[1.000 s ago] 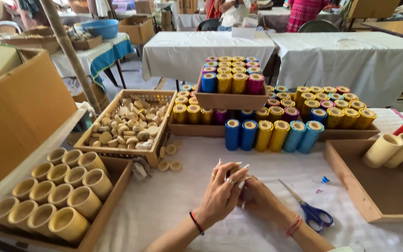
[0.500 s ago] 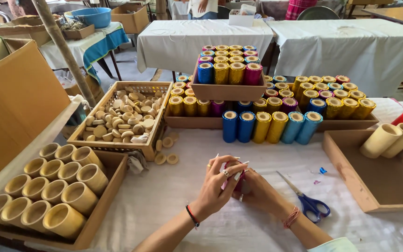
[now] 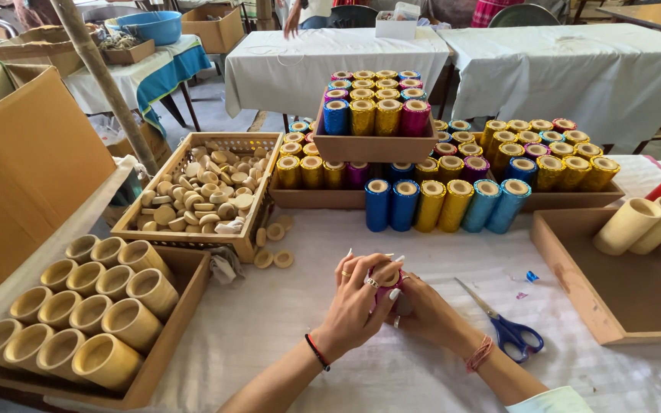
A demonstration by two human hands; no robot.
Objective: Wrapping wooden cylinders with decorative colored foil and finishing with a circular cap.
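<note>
While both hands clamp the pink foil-wrapped tube [image 3: 385,277] near the blue-handled scissors [image 3: 508,327], left hand [image 3: 357,302] should steady, right hand [image 3: 422,306] smooth foil.

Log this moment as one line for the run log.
left hand: grips pink tube | right hand: on same tube | scissors: on table, right of hands | plain tubes: box at left
</note>
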